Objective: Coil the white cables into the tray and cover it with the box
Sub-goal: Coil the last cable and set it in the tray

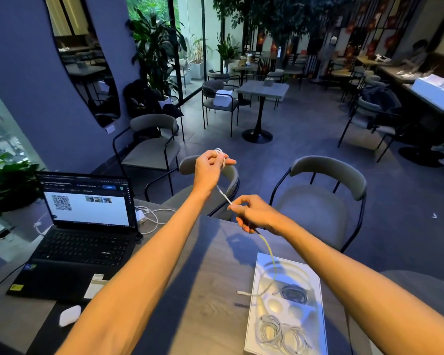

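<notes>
My left hand [208, 168] is raised above the table's far edge, with a small coil of white cable [220, 155] wound around its fingers. The same cable runs down to my right hand [254, 213], which pinches it, then hangs to the white tray [315, 316]; its plug end [241, 292] lies just left of the tray. Inside the tray sit two coiled white cables [280, 334] near the front and a dark coiled cable [294, 293] in the middle. No box is seen on this table.
An open black laptop [85, 234] stands at the left of the wooden table [210, 290], with a white charger and cord [146, 216] behind it and a white mouse [69, 315] near the front. Grey chairs [323, 201] stand across the table.
</notes>
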